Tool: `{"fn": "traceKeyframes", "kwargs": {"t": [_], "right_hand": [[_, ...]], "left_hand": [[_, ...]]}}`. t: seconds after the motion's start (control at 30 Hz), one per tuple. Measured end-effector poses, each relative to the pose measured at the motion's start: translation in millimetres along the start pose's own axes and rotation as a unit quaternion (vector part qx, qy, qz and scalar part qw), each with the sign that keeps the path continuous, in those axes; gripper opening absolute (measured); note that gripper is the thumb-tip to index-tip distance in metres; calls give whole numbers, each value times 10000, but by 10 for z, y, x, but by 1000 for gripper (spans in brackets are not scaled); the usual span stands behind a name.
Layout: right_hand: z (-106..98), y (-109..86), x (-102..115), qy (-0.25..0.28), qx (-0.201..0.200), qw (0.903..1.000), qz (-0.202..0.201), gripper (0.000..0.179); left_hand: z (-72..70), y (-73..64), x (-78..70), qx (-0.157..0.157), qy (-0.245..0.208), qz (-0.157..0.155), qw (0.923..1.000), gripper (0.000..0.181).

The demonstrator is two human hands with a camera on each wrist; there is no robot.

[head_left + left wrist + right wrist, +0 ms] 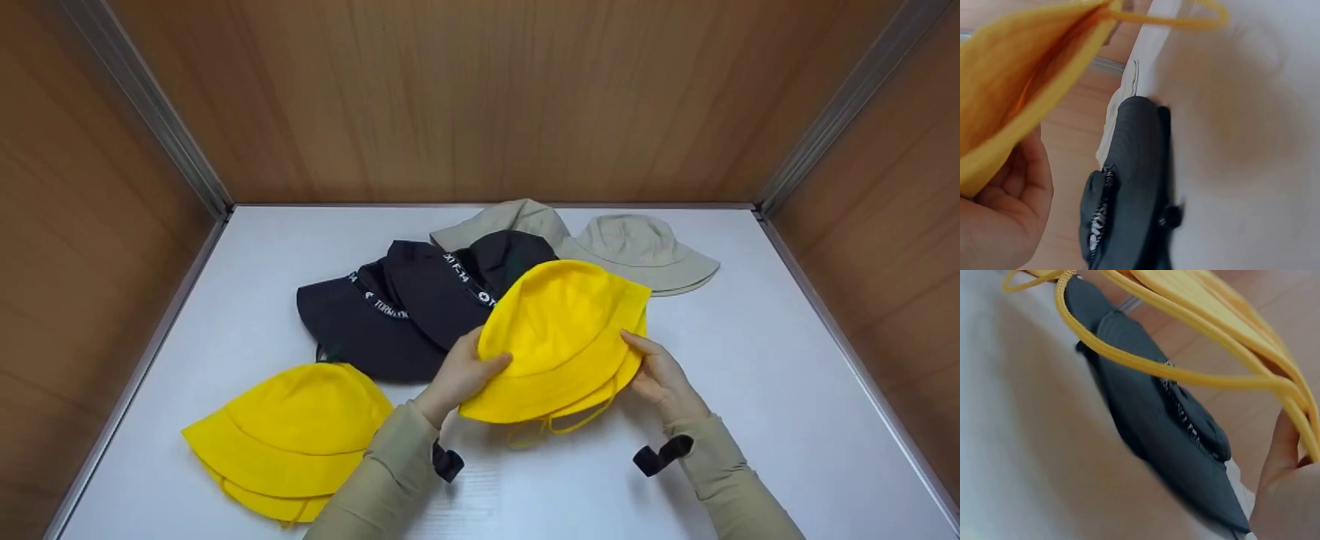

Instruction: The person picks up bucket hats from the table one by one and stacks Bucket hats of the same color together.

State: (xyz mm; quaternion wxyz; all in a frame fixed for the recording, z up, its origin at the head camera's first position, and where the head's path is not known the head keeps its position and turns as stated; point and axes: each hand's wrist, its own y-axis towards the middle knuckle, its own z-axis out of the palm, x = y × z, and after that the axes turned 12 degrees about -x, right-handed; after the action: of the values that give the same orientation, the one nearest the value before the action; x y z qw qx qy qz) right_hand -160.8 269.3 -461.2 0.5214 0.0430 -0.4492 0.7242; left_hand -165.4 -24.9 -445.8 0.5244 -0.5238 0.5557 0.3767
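Head view: held yellow hat (559, 322) b/w L hand (469, 371) & R hand (667, 382), off the table (780, 420); both grasp it, L thumb across its left side, R fingers pinching its right edge. Key relation: brim's long axis runs obliquely, near side of L fingers to far side of R fingers, crown on the far side. Second yellow hat (300, 420), shown in this view only, lies left & nearside of L fingers, L being the closer hand; dark hats (352, 330) left & beyond; beige hats (637, 244) beyond both. L-wrist view adds brim's open underside, hidden from above; R-wrist view, layered brim edges w/ looped cord (1151, 371) left of R fingers.
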Motion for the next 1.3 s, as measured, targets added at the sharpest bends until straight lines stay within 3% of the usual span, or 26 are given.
{"fn": "traceKeyframes", "kwargs": {"t": [0.07, 0.13, 0.23, 0.33, 0.47, 0.53, 0.63, 0.73, 0.8, 0.87, 1.03, 1.1, 1.3], "right_hand": [[-53, 33, 7, -108, -24, 9999, -15, 32], [-96, 58, 32, -569, -113, 9981, -224, 39], [-134, 65, 120, -1676, -416, 9823, -721, 59], [-141, 58, 243, -3115, -602, 9384, -1370, 70], [-92, 70, 391, -4705, -437, 8566, -2075, 71], [-58, 96, 445, -5195, -256, 8228, -2291, 76], [-46, 152, 506, -5675, 128, 7873, -2409, 83], [-84, 211, 538, -6038, 532, 7611, -2308, 83], [-118, 245, 543, -6184, 752, 7500, -2223, 80], [-147, 275, 537, -6240, 869, 7465, -2141, 77], [-192, 322, 473, -6202, 1118, 7489, -2051, 71], [-200, 330, 433, -6197, 1239, 7456, -2114, 68], [-193, 338, 329, -6370, 1236, 7236, -2354, 46]], "left_hand": [[-56, 4, -55, -60, 212, 199, 9996, 42], [-110, 2, -104, -50, 398, 324, 9987, 41], [-172, -17, -160, 104, 588, 350, 9976, 41], [-207, -49, -184, 329, 770, 364, 9958, 41], [-212, -80, -194, 531, 902, 462, 9934, 40], [-206, -82, -201, 615, 843, 525, 9932, 41], [-198, -69, -212, 735, 722, 559, 9931, 42], [-212, -64, -230, 833, 715, 589, 9922, 41], [-231, -68, -243, 898, 775, 638, 9909, 40], [-256, -72, -259, 984, 837, 700, 9891, 38], [-301, -75, -268, 1148, 929, 804, 9858, 36], [-313, -74, -271, 1164, 979, 792, 9852, 36], [-390, -39, -320, 1208, 1385, 711, 9804, 35]]}}
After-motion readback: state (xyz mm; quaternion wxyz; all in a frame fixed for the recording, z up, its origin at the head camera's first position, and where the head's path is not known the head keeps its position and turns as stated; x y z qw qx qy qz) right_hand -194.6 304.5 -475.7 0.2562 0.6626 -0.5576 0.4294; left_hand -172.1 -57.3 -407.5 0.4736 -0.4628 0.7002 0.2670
